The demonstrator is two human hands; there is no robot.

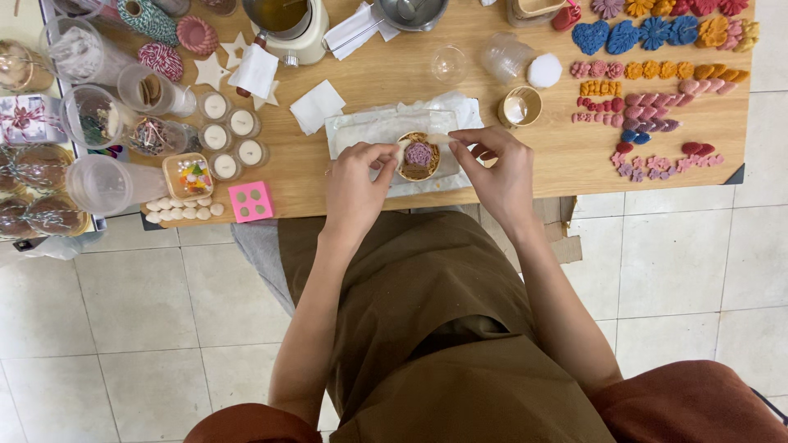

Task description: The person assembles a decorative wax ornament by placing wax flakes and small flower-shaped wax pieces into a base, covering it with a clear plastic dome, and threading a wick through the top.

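At table edge, small round tin w/ purple flower wax piece (419,156) is steadied by left hand (355,190) and right hand (499,176), fingertips pinched on rim so it sits level on white wrap sheet (361,130)

Wooden table (566,168), light grain, over tiled floor (107,320): clear plastic sheet (361,131) at centre front; white paper squares (316,105); four tealights (228,135); pink four-hole mould (250,201); row of pale shells (182,209); twine spools (160,59); plastic cups (111,184); gold tin (520,106); rows of coloured wax flowers and hearts (657,90) at right
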